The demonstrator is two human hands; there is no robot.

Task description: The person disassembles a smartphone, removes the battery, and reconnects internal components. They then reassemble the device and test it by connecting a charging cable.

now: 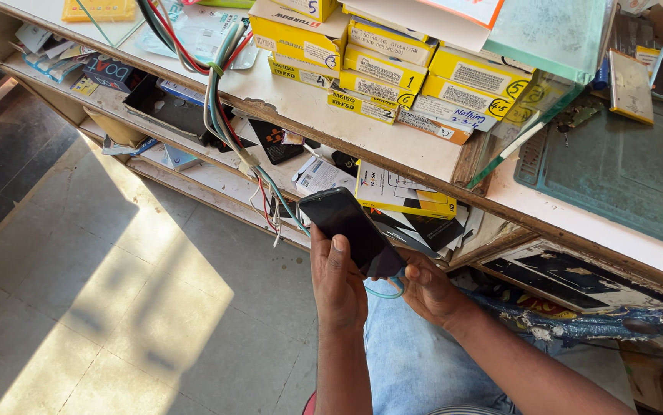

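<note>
Black smartphone (350,229) clasped in left hand (337,280), thumb along its edge, right hand (427,288) closed under its lower end, beside yellow boxes (393,69).

Illumination is bright daylight. A hard-edged sunlit patch falls across the tiled floor (116,307), entering from the lower left; adjacent floor areas lie in deep shadow. The patch is close to overexposed. The counter top (362,131) is evenly lit, with strong colour on the yellow boxes (393,69). The shelf (216,173) beneath the counter is shaded. The dark phone screen (350,230) shows only a faint sheen. Focus is sharp throughout. Straight edges bow slightly toward the frame borders.
</note>
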